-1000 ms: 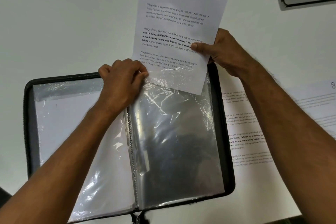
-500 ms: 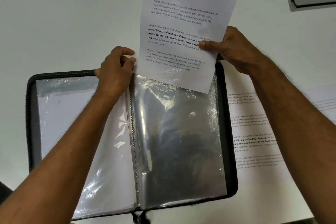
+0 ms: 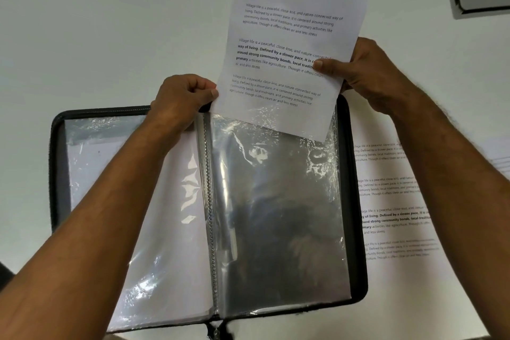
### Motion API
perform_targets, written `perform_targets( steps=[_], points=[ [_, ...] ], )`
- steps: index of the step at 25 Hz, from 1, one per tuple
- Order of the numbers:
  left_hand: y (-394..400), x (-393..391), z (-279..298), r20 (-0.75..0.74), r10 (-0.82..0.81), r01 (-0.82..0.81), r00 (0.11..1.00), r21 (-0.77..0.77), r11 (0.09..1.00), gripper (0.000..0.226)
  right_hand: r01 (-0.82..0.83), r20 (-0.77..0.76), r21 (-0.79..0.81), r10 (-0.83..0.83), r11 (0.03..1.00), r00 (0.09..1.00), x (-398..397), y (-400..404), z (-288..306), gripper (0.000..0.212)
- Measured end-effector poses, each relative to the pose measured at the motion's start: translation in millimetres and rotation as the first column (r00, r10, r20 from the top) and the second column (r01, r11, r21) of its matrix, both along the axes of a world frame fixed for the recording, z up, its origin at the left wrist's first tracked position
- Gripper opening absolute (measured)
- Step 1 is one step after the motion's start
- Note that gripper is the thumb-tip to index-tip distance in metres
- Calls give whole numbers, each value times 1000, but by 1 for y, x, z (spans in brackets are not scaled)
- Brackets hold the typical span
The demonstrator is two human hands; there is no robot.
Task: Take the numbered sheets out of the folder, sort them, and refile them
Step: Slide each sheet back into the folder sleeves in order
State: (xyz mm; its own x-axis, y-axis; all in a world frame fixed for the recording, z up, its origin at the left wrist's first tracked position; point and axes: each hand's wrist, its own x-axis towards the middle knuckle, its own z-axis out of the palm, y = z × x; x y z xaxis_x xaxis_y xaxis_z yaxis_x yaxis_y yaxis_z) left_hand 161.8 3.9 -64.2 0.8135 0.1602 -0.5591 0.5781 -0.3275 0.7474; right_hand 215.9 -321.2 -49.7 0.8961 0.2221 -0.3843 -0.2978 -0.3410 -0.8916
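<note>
Pinching the printed sheet [image 3: 289,44] in my right hand [image 3: 367,72], bottom edge just inside the right-hand sleeve [image 3: 276,201] of the open folder [image 3: 356,201], left hand [image 3: 182,99] gripping the sleeve top; sheet is skewed, so I expect a corner could snag or crumple.

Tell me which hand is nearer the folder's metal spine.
Left. The left hand grips just above the metal spine; the right hand holds the printed white sheet farther right.
</note>
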Motion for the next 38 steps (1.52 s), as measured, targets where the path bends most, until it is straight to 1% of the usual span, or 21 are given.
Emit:
perform_targets(
  steps=[3, 6, 8, 10, 12, 14, 17, 19, 21, 23, 24, 26, 28, 31, 33, 35, 36, 38],
  points=[
    [0, 3, 4, -27, -51, 50, 998, -24, 998, 13, 10, 13, -16, -10, 1000, 1000, 0, 0, 0, 45],
    [5, 7, 11, -107, -166, 164, 980, -25, 986, 18, 9, 16, -12, -9, 1000, 1000, -2, 4, 0, 42],
    [6, 10, 15, -131, -216, 214, 967, -33, 976, 18, 8, 9, 14, -8, 1000, 1000, -3, 6, 1, 37],
    [5, 9, 15, -109, -193, 188, 975, -59, 980, 11, -26, -20, 42, 27, 999, 999, -1, 6, 3, 35],
    [4, 7, 11, -69, -120, 117, 990, -56, 992, 16, -103, -55, 30, 104, 994, 993, -1, 6, 3, 41],
    [1, 3, 7, -29, -48, 46, 998, -66, 997, 19, -191, -89, -20, 189, 981, 978, -1, 5, 2, 46],
    [-3, -1, -1, 29, 2, 0, 1000, -76, 997, 26, -277, -125, -41, 270, 960, 955, -2, 5, 3, 42],
    [-1, -3, -6, 61, -11, 15, 998, -57, 998, 31, -258, -120, -36, 252, 965, 960, -3, 9, 5, 42],
    [1, -3, -10, 25, -44, 44, 999, -16, 999, 35, -156, -64, -48, 153, 987, 986, -5, 15, 2, 39],
    [3, -3, -7, -2, -86, 86, 996, -16, 996, 30, -15, -12, -29, 15, 999, 1000, -7, 19, -3, 29],
    [4, -3, -6, -6, -92, 92, 996, -26, 995, 26, 22, -11, -24, -22, 999, 1000, -8, 20, -5, 25],
    [4, -3, -5, -12, -86, 85, 996, -56, 995, 23, 2, -24, -53, -4, 999, 1000, -9, 18, -5, 21],
    [3, -2, -6, -4, -70, 70, 998, -66, 995, 26, -87, -45, -88, 83, 992, 996, -10, 14, -3, 24],
    [2, -1, -8, 0, -42, 42, 999, -73, 996, 42, -234, -113, -110, 222, 966, 968, -10, 8, 0, 32],
    [3, -2, -8, -11, -34, 33, 999, -77, 997, 56, -295, -162, -145, 271, 944, 949, -9, 6, 1, 35],
    [3, -2, -9, -11, -43, 42, 999, -86, 995, 65, -277, -170, -153, 250, 949, 953, -8, 7, 2, 32],
    [5, -2, -9, -11, -55, 54, 998, -81, 995, 63, -231, -150, -128, 211, 965, 966, -9, 10, 3, 29],
    [7, -2, -9, -31, -90, 87, 995, -86, 992, 53, -105, -75, -61, 100, 993, 992, -12, 16, 4, 28]
  ],
)
